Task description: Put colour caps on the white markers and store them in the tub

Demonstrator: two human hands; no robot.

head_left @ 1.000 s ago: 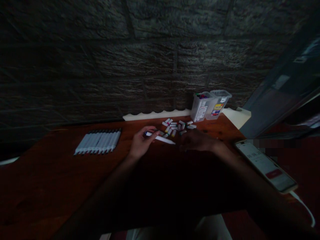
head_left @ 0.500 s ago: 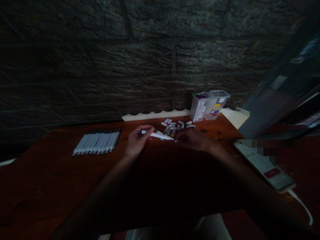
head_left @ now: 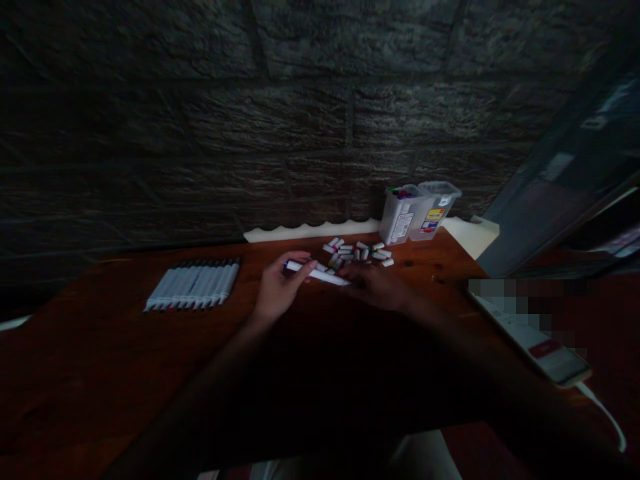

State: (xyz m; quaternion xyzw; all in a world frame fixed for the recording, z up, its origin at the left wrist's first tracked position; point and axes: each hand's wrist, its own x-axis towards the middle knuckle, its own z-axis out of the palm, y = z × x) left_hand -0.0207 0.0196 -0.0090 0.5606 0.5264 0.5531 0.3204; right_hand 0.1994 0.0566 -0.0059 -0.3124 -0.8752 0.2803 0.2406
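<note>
A white marker [head_left: 325, 275] with a dark blue end lies slantwise in my left hand [head_left: 281, 285], whose thumb and fingers are closed round its left part. At the marker's tapered right end is my right hand [head_left: 375, 285]. Its fingers are bent together in shadow at that tip, and what they hold is hidden. Just behind both hands, a loose pile of short white marker caps [head_left: 364, 253] with coloured ends lies on the wooden table [head_left: 100, 353]; my right hand covers part of it.
To the left lies a neat row of grey-white markers [head_left: 193, 285]. Two clear plastic boxes stand at the back right: one box [head_left: 395, 223] has coloured things inside, the other box [head_left: 423, 223] bears a yellow label. A phone [head_left: 555, 357] with a white cable rests at the right edge. A stone wall [head_left: 300, 133] rises behind.
My right hand has moved slightly left and down, up to the marker's tip. The marker tilts a little more downward to the right. More caps show at the pile's right side.
</note>
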